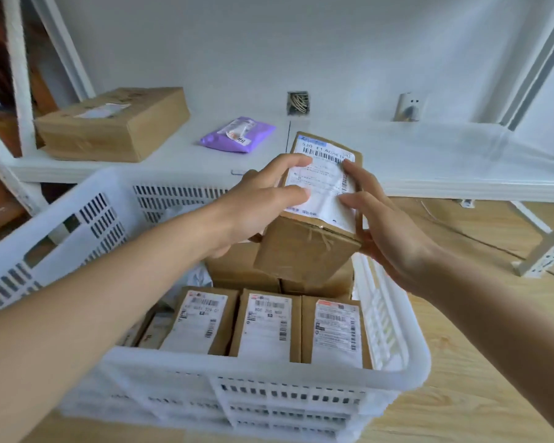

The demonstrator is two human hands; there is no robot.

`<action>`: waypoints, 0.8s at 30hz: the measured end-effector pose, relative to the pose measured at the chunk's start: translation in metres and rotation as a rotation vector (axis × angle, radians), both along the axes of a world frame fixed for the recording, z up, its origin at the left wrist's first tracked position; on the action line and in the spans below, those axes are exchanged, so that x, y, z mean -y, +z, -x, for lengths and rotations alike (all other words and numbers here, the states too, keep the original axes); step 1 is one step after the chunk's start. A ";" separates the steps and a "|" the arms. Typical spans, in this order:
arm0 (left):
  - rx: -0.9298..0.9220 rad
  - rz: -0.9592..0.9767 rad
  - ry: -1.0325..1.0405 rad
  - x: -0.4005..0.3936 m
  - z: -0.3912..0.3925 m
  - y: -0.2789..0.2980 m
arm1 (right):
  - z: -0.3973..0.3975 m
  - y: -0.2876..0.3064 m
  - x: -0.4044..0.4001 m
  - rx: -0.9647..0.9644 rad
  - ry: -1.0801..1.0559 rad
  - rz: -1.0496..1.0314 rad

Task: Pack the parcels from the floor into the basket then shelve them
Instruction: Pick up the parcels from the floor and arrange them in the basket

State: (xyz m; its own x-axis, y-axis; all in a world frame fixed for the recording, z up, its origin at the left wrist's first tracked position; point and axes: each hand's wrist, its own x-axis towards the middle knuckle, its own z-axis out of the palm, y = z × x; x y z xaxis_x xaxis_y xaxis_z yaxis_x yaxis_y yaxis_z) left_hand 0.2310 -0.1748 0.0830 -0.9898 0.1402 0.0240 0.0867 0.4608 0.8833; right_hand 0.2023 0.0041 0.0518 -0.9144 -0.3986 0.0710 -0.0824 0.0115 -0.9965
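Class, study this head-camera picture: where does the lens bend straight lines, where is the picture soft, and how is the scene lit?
Head view: the wide lens bows the white shelf edge and basket rim; the held parcel label's barcode shows though its small print is blurred, and the forearms near the frame edges look stretched; light is soft and even, shadows faint, with mild glare on the shelf at right.

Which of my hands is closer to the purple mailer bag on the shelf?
Left. Your left hand grips the held box just below the purple mailer bag; your right hand grips the box's far side.
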 end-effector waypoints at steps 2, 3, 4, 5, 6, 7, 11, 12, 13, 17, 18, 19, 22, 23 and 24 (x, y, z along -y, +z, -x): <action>0.027 -0.023 0.020 0.039 -0.009 -0.010 | -0.001 -0.006 0.035 0.024 0.031 -0.043; 0.045 -0.043 0.037 0.057 -0.014 -0.016 | -0.002 -0.010 0.052 0.036 0.052 -0.060; 0.060 -0.061 0.060 0.075 -0.018 -0.023 | -0.002 -0.013 0.069 0.047 0.075 -0.072; 0.066 -0.071 0.092 0.091 -0.022 -0.029 | -0.002 -0.017 0.087 0.062 0.100 -0.081; 0.065 -0.071 0.130 0.106 -0.024 -0.035 | -0.002 -0.021 0.104 0.081 0.127 -0.089; 0.059 -0.059 0.167 0.121 -0.025 -0.041 | -0.002 -0.025 0.120 0.104 0.155 -0.096; 0.144 0.090 0.193 0.180 -0.029 -0.059 | -0.006 -0.047 0.179 0.164 0.269 -0.155; 0.197 0.147 0.175 0.193 -0.029 -0.064 | -0.008 -0.053 0.191 0.174 0.301 -0.186; 0.249 0.198 0.160 0.206 -0.031 -0.070 | -0.010 -0.060 0.202 0.177 0.334 -0.226; 0.377 0.322 0.075 0.238 -0.039 -0.091 | -0.020 -0.083 0.233 0.200 0.443 -0.299; 0.405 0.336 0.062 0.243 -0.039 -0.094 | -0.023 -0.086 0.238 0.213 0.463 -0.299; 0.438 0.333 0.050 0.247 -0.039 -0.095 | -0.024 -0.088 0.240 0.218 0.479 -0.304; 0.493 0.341 0.011 0.259 -0.036 -0.095 | -0.028 -0.090 0.242 0.182 0.520 -0.369; 0.498 0.347 0.009 0.263 -0.036 -0.095 | -0.029 -0.090 0.241 0.154 0.545 -0.404; 0.494 0.355 0.004 0.266 -0.035 -0.095 | -0.031 -0.091 0.240 0.122 0.571 -0.434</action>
State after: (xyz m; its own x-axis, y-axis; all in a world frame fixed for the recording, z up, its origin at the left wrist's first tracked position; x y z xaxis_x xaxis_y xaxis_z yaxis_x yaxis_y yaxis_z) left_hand 0.2658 -0.4410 -0.0116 -0.8724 0.0514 -0.4860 -0.2970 0.7339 0.6108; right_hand 0.2331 -0.2355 -0.0389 -0.5463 -0.7855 -0.2907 -0.0824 0.3958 -0.9146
